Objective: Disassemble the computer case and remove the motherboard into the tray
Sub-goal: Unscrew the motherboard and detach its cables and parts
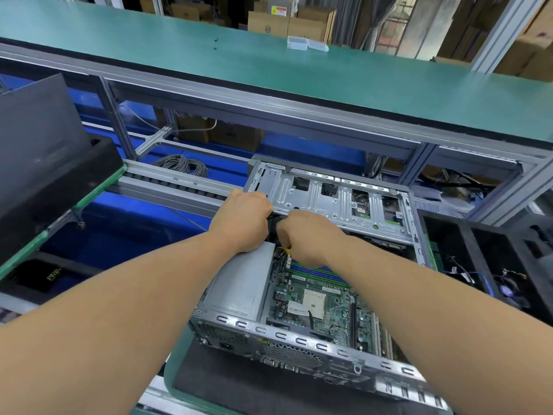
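Observation:
An open grey computer case lies on a black mat at centre, its silver drive cage at the far end. Inside lie a green motherboard and, to the left, a grey power supply box. My left hand curls its fingers around black cabling at the gap between power supply and drive cage. My right hand pinches a yellow-and-black cable bundle just above the motherboard's top left corner. The fingertips of both hands are hidden.
A black foam tray with compartments sits to the right of the case, holding wires and a fan. A black panel leans on another foam tray at left. A green shelf overhangs the bench; coiled grey cable lies behind.

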